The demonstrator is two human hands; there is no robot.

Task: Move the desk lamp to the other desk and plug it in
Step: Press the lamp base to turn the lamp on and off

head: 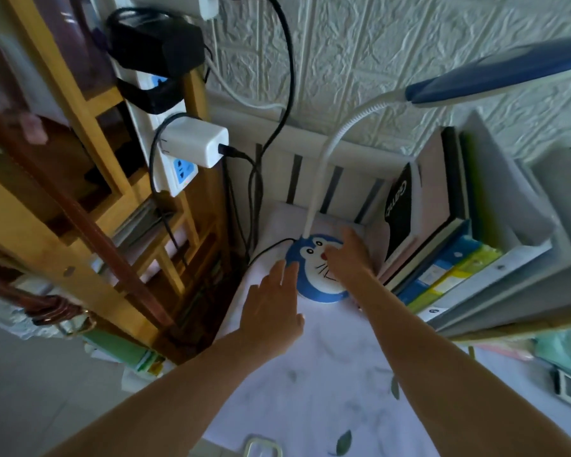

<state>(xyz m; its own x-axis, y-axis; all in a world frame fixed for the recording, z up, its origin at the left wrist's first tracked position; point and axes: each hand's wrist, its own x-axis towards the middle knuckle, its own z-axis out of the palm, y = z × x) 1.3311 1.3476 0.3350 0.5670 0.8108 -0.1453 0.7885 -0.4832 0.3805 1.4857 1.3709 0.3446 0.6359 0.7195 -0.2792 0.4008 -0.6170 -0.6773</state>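
1. White embossed wall panels filled the background, behind a desk covered in a pale cloth with faint leaf prints.
2. On the far part of the desk stood a desk lamp: a round blue base with a white cartoon cat face, a white bendy neck rising from its back edge, and a long blue head reaching to the right, cut off by the frame edge.
3. A thin black cord left the base on its left side and ran toward the gap beside the desk; where it ended could not be made out.
4. The left hand lay open, fingers spread, fingertips touching the base's left rim.
5. The right hand rested on the right side of the base, fingers loosely curved and not closed around anything; it hid part of the cat face.
6. The two hands were apart, one on each side of the base.
7. Books stood upright just right of the lamp, in a white rack.
8. At left, a wooden shelf held a white power strip, mounted upright, with a white charger and black adapters plugged in.
9. Black cables hung down the wall.
10. Items at the lower right edge were blurred.
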